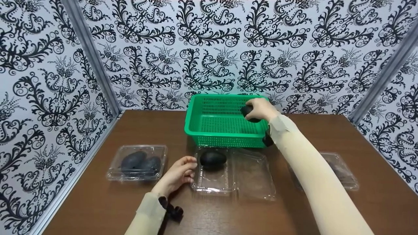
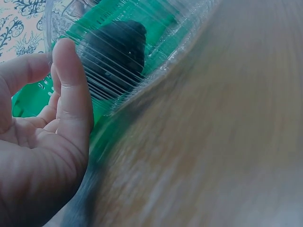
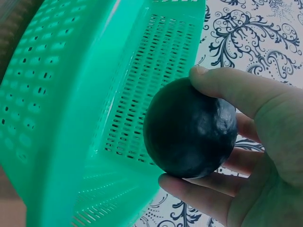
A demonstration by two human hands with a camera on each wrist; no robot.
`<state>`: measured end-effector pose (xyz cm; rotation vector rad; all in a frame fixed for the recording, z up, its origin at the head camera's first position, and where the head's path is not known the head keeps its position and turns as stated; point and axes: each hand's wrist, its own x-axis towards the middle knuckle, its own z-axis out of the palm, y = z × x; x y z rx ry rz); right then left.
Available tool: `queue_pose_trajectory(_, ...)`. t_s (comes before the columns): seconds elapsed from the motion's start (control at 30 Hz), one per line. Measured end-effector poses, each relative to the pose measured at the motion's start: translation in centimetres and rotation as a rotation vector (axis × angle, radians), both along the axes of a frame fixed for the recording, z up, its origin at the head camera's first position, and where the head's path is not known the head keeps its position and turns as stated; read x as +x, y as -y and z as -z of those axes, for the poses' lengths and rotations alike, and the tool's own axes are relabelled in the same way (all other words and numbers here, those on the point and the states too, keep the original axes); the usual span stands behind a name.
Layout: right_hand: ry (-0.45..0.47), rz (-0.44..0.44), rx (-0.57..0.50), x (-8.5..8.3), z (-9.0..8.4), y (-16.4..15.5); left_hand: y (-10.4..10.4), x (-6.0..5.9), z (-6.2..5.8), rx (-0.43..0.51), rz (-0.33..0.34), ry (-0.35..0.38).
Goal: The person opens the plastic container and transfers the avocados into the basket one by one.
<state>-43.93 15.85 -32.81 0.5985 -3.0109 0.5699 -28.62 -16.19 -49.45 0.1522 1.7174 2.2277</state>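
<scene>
One dark avocado (image 1: 249, 112) is held in the right hand (image 1: 259, 109) over the green basket (image 1: 196, 125), fingers and thumb curled round it, and so far nothing can be seen lying on the mesh floor of the basket, so it looks like early days. A second avocado (image 1: 213, 159) is left sitting in the open clamshell (image 1: 214, 186) just in front of the basket, with the lid (image 1: 254, 179) folded out flat beside it. The left hand (image 1: 178, 174) is laid against the near-left edge of that clamshell, fingers loosely straight and nothing gripped, probably just steadying the thing. Off to the left on the counter (image 1: 98, 205) a closed clamshell (image 1: 137, 162) with what look like two more avocados inside hasn't been opened yet. Another clear clamshell (image 1: 343, 173) is half hidden behind the right sleeve, and what's in it can't be made out. So roughly: one fruit on its way in, one waiting, one pack untouched.
</scene>
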Motion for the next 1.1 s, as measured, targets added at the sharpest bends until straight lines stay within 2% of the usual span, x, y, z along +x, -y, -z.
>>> queue_pose_trajectory(0.7, 0.115, 0.032, -0.011, -0.3, 2.4, -0.5, -0.2, 0.0, 0.1, -0.009, -0.009, 0.010)
queue_pose_trajectory(1.1, 0.150, 0.017, 0.050, -0.2, 3.6, -0.2, -0.1, 0.0, 0.1, -0.002, -0.006, 0.006)
